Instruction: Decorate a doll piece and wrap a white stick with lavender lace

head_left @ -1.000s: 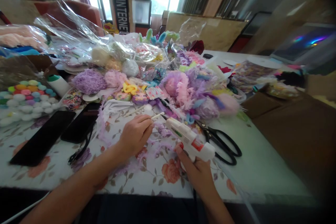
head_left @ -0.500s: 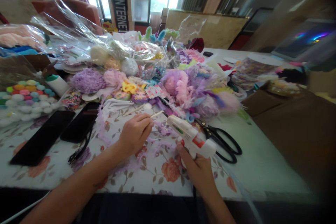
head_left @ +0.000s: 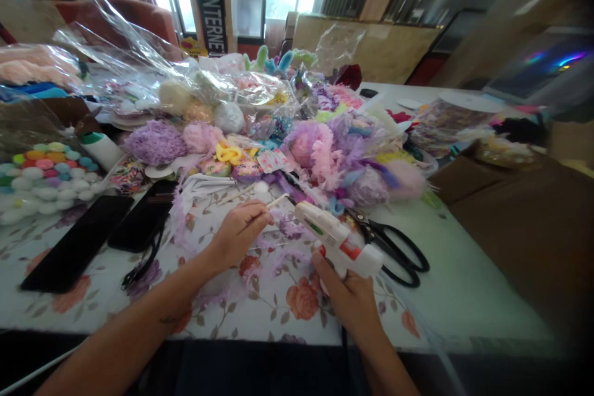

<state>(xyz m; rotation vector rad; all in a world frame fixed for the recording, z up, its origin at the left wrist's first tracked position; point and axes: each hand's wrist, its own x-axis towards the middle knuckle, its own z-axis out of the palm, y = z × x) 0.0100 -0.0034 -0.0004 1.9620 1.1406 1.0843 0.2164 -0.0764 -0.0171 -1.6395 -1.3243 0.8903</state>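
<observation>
Angled in from the lower left, the left hand (head_left: 241, 232) pinches a slim white stick (head_left: 277, 201) near mid-frame (back of the hand upward); rightward, the right hand (head_left: 347, 289) grasps a white glue gun (head_left: 323, 226), tilted up-left.

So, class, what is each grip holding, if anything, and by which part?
The left grip holds a thin pale stick, one end protruding; the clasped part is hidden. The right grip holds the white glue gun by its handle.
</observation>
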